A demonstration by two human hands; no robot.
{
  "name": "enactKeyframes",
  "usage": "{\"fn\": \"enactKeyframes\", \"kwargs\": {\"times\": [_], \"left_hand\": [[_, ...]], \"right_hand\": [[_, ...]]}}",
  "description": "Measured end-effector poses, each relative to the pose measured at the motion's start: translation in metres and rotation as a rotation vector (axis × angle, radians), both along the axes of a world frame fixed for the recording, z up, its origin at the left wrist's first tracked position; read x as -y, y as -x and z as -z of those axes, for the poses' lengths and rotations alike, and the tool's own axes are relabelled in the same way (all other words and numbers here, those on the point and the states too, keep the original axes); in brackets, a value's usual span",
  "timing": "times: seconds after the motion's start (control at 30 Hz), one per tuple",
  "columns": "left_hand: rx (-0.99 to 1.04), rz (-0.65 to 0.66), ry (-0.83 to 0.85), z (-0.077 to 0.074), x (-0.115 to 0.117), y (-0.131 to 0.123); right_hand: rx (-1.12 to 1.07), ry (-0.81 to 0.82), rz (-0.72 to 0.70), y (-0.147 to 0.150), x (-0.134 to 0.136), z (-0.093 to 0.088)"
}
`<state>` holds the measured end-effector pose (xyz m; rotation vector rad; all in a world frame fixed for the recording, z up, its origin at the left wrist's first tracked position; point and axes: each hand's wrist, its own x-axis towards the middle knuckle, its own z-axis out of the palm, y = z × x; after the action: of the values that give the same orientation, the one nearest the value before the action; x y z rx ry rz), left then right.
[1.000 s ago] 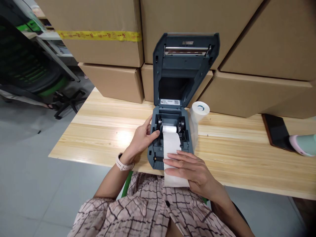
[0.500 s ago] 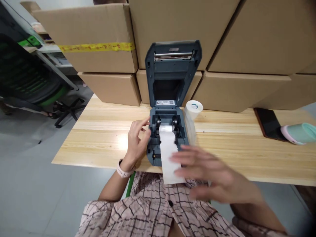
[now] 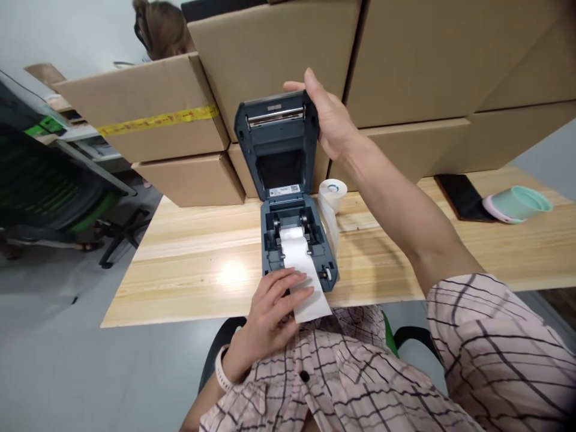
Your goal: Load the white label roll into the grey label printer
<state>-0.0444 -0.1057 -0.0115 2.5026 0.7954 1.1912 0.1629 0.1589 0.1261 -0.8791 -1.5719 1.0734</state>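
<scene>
A dark grey label printer (image 3: 269, 243) stands at the table's front edge with its hinged lid (image 3: 279, 144) raised. A white paper strip (image 3: 311, 306) runs from the roll inside the printer out over its front. My left hand (image 3: 272, 306) lies on that strip, fingers stretched out and resting on it. At the lid's upper right corner my right hand (image 3: 332, 117) has hold of the edge, thumb up and the other fingers partly hidden behind it. A second white label roll (image 3: 333, 191) stands right of the printer, its loose strip trailing forward.
Stacked cardboard boxes (image 3: 414, 66) form a wall close behind the printer. On the wooden table's (image 3: 180, 276) right side lie a phone (image 3: 463, 197) and a mint-green cup (image 3: 517, 203) on its side. A chair (image 3: 49, 186) stands left; a person's head (image 3: 164, 30) shows behind the boxes.
My right hand has moved from the strip up to the lid's top corner. My left hand has shifted from the printer's left side onto the paper strip. The view has turned.
</scene>
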Motion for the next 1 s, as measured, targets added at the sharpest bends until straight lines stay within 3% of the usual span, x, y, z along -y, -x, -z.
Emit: {"fn": "enactKeyframes", "kwargs": {"times": [0.1, 0.33, 0.43, 0.53, 0.63, 0.77, 0.83, 1.0], "left_hand": [[0.044, 0.013, -0.053, 0.003, -0.006, -0.002], [0.107, 0.074, 0.062, 0.000, -0.011, 0.002], [0.125, 0.063, 0.069, -0.004, -0.006, -0.001], [0.218, 0.104, 0.117, -0.006, 0.004, -0.002], [0.449, 0.089, 0.094, -0.006, 0.013, 0.003], [0.647, -0.340, -0.084, -0.008, 0.005, 0.010], [0.656, -0.469, 0.024, -0.009, -0.007, 0.007], [0.579, -0.412, 0.571, 0.000, -0.026, -0.009]], "right_hand": [[-0.096, -0.081, 0.049, -0.003, 0.000, 0.003], [0.076, -0.156, 0.104, -0.005, 0.000, 0.006], [0.073, -0.244, 0.128, -0.005, 0.017, 0.004], [0.011, -0.355, 0.056, -0.013, 0.058, 0.013], [0.092, -0.437, -0.084, -0.024, 0.117, 0.038], [0.446, -0.592, -0.113, -0.031, 0.184, 0.082], [0.558, -0.606, -0.090, -0.031, 0.202, 0.099], [0.508, -0.494, -0.043, -0.024, 0.216, 0.118]]}}
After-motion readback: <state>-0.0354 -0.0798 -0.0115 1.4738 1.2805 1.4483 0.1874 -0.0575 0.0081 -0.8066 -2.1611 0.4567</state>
